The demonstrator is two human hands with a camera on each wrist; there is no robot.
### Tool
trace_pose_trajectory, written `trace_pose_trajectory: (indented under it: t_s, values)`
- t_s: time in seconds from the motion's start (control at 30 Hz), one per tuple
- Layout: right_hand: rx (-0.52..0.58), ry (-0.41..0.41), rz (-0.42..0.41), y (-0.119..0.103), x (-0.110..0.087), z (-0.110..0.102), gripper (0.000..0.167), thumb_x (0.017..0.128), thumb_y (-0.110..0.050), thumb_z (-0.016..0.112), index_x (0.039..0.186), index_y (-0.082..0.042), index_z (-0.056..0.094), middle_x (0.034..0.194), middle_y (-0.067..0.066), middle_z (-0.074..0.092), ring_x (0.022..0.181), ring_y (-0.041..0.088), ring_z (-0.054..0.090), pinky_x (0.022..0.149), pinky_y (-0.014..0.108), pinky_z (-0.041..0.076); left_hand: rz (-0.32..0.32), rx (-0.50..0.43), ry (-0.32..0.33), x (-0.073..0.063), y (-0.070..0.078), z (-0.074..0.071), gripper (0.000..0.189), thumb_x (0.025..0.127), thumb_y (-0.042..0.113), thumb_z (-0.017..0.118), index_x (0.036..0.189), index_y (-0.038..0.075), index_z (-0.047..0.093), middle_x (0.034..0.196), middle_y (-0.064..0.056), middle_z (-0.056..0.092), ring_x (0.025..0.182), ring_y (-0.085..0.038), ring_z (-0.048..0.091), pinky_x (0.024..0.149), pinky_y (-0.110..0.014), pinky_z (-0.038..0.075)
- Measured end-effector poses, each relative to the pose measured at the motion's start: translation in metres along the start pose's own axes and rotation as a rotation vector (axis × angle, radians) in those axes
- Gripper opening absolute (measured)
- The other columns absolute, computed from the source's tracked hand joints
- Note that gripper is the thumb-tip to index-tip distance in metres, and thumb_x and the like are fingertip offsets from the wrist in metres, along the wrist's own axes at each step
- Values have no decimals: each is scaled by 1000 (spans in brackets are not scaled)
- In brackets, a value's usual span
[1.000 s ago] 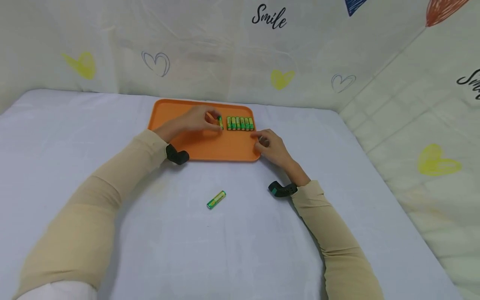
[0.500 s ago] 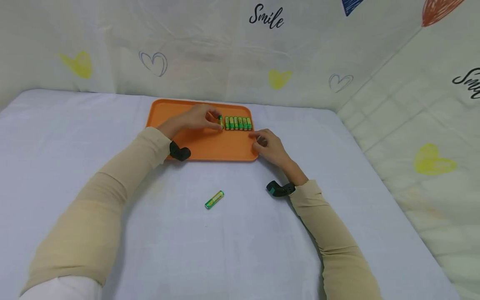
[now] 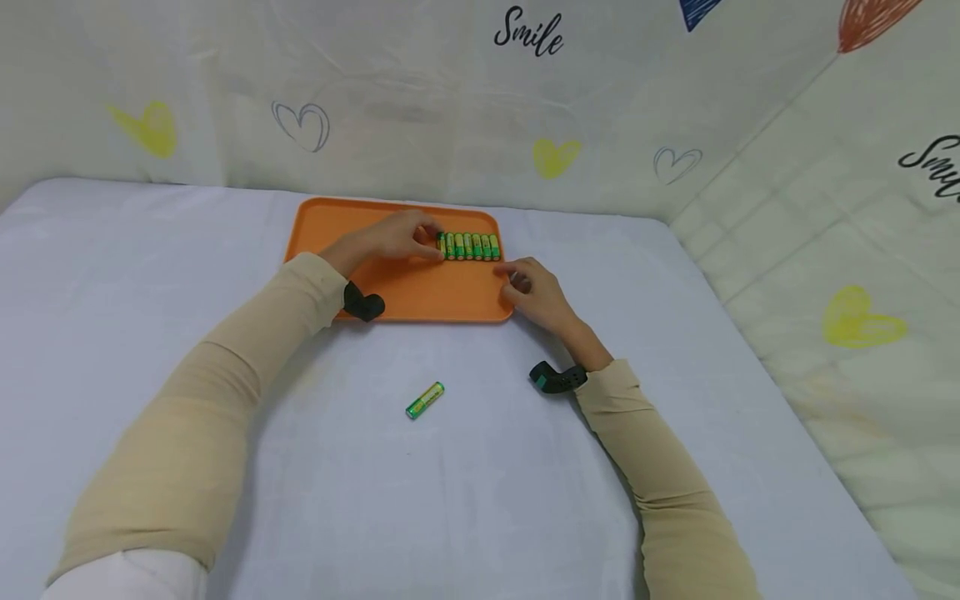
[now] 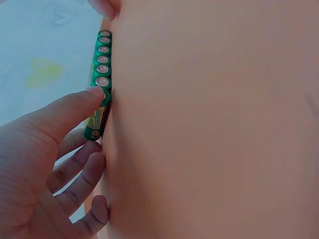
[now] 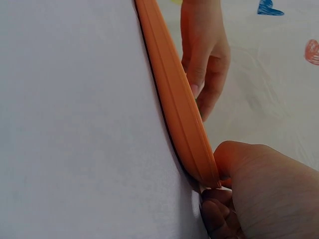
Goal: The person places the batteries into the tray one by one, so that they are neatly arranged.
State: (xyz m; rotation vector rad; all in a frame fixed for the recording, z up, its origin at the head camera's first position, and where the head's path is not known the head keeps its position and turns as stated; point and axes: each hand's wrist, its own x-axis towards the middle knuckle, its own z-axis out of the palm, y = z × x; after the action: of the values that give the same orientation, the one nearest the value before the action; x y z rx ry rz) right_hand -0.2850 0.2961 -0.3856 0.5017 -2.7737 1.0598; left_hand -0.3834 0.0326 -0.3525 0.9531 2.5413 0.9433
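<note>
My left hand (image 3: pixel 401 235) pinches a green-and-yellow battery (image 4: pixel 95 119) between thumb and fingers, at the left end of a row of several matching batteries (image 3: pixel 472 247). They lie side by side near the far right of the orange tray (image 3: pixel 450 300). In the left wrist view the thumb rests on the battery's near end, against the row. My right hand (image 3: pixel 542 293) is at the tray's right edge, thumb and forefinger over the rim and the other fingers curled beside its corner in the right wrist view.
One loose battery (image 3: pixel 425 401) lies slantwise on the white tablecloth (image 3: pixel 480 500) in front of the tray. Behind the table hangs a pale backdrop (image 3: pixel 420 100) with hearts and lettering. Each wrist wears a black camera band (image 3: pixel 558 378).
The left hand has slid its battery rightward, closing the gap to the row. The right hand stays at the tray edge; the whole view has shifted slightly.
</note>
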Motion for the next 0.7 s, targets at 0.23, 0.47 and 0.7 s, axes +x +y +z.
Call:
trace_pose_trajectory:
  t_s: [0.23, 0.47, 0.7]
  values:
    - [16, 2, 13, -3, 0, 0, 32, 91, -3, 57, 123, 0, 64, 119, 17, 57, 96, 28, 55, 84, 36, 45, -16, 16, -24, -1, 0, -2, 58, 93, 25, 67, 142, 0, 45, 139, -18, 47, 121, -32, 48, 101, -44, 41]
    - [1, -1, 15, -2, 1, 1, 33, 91, -4, 57, 123, -1, 63, 121, 17, 56, 97, 28, 55, 84, 36, 46, -29, -18, -48, -5, 2, -3, 70, 91, 22, 71, 147, 0, 35, 142, -20, 43, 123, -33, 48, 104, -44, 40]
    - [4, 0, 18, -1, 0, 1, 33, 91, -4, 57, 124, 0, 63, 120, 18, 56, 98, 30, 56, 85, 38, 47, -40, -53, -65, -9, 1, -6, 71, 91, 21, 70, 148, 2, 32, 144, -20, 41, 125, -34, 46, 106, -44, 39]
